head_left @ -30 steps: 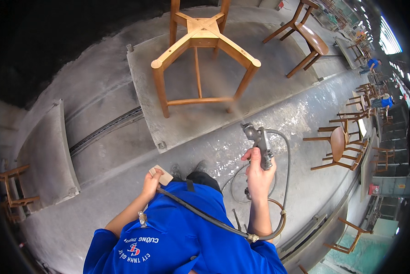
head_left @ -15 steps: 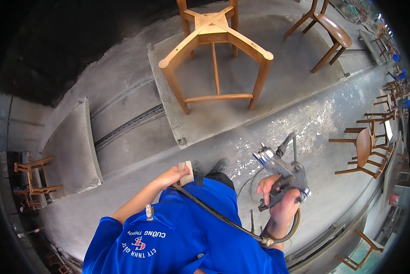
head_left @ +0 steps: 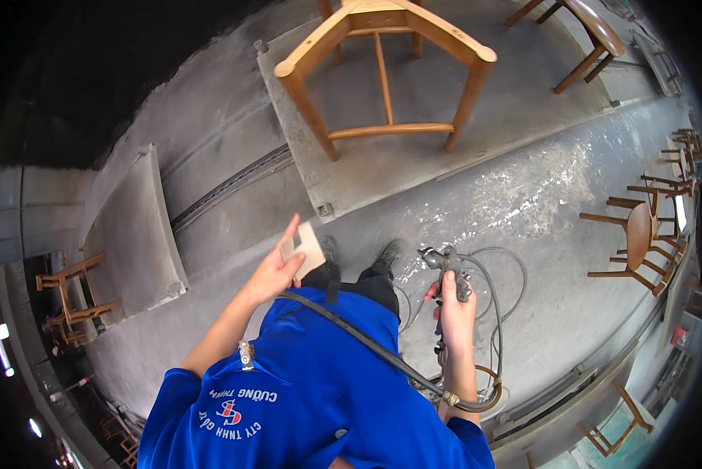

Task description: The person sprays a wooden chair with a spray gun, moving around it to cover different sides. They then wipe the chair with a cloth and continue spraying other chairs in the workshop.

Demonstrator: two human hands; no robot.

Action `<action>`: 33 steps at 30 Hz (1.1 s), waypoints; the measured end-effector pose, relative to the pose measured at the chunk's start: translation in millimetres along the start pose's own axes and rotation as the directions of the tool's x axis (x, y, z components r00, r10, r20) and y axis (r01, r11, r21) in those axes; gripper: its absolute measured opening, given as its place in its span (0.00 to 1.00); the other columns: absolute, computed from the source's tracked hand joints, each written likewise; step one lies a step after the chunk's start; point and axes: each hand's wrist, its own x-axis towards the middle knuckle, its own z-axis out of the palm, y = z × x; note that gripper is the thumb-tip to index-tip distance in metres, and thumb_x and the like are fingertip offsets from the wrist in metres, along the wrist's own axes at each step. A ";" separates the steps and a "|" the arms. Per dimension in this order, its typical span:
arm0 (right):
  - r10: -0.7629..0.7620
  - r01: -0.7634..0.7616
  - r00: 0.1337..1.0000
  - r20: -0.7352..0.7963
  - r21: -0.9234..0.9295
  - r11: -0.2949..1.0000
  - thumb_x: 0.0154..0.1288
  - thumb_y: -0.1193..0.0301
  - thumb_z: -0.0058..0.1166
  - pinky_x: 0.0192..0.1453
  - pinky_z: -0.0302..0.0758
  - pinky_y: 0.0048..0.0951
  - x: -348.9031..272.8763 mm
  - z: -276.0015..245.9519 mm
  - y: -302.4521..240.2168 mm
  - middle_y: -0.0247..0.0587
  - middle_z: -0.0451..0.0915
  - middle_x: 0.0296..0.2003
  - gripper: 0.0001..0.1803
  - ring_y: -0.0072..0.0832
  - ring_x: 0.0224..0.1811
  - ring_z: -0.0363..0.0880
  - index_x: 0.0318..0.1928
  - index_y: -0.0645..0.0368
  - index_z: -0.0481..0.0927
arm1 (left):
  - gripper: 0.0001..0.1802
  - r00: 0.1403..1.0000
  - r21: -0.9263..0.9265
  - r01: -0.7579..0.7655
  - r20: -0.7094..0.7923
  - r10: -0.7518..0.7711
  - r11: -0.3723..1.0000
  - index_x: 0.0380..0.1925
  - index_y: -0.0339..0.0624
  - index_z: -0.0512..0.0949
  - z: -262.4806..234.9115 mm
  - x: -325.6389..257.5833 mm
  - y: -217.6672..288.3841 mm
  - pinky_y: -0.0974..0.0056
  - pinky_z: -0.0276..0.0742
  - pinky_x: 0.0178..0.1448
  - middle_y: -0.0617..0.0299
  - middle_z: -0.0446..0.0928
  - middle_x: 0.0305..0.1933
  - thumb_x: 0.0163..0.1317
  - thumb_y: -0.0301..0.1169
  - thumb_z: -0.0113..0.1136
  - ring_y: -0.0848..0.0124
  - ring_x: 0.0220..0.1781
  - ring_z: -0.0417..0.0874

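My left hand (head_left: 271,272) pinches a thin, flat beige piece (head_left: 310,252) with a rectangular notch, out in front of my waist. Its thumb lies across the piece and the forefinger stretches along the far side. On the right, my right hand (head_left: 456,301) grips a metal spray gun (head_left: 445,258), held low with its front end toward the far left. A dark hose (head_left: 367,349) crosses my blue shirt and loops beside my right forearm. Ahead of me a wooden chair frame (head_left: 464,102) stands on a grey board (head_left: 367,184); its top runs out of the picture.
Another brown chair (head_left: 593,31) stands at the far right of that board. Several more chairs, one with a brown seat (head_left: 639,234), line the right side. A tilted grey panel (head_left: 136,230) and a small wooden frame (head_left: 73,301) are at the left. Thin hoses (head_left: 515,273) coil over the floor.
My left hand has moved forward and turned, showing the beige piece's flat face. My right hand has lowered the spray gun and drawn it leftward. The chair frame sits higher in the picture.
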 end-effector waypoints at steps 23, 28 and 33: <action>-0.425 0.377 0.900 -0.099 -0.313 0.872 0.69 0.75 0.62 0.40 0.78 0.27 -181.3 304.9 3.5 0.43 0.85 0.35 0.29 0.21 0.34 0.80 0.68 0.63 0.71 | 0.42 0.705 -0.930 0.233 0.362 0.610 0.283 0.77 0.49 0.52 -266.0 -25.2 -87.2 0.39 0.67 0.72 0.39 0.67 0.69 0.65 0.42 0.55 0.37 0.68 0.71; -0.674 0.535 0.738 -0.002 -0.606 0.588 0.65 0.72 0.65 0.42 0.81 0.37 -196.1 339.1 5.9 0.59 0.86 0.39 0.31 0.46 0.38 0.88 0.68 0.55 0.73 | 0.39 0.747 -0.929 0.247 0.363 0.557 0.274 0.78 0.61 0.51 -291.3 -19.2 -109.9 0.45 0.76 0.58 0.45 0.73 0.58 0.68 0.44 0.51 0.47 0.53 0.79; -0.592 0.448 0.805 0.037 -0.692 0.566 0.65 0.66 0.66 0.41 0.82 0.41 -221.9 350.2 2.5 0.61 0.85 0.39 0.29 0.55 0.38 0.86 0.65 0.57 0.75 | 0.33 0.827 -0.903 0.225 0.376 0.418 0.367 0.75 0.68 0.57 -305.1 -12.3 -128.2 0.46 0.79 0.51 0.49 0.78 0.50 0.71 0.51 0.47 0.51 0.46 0.82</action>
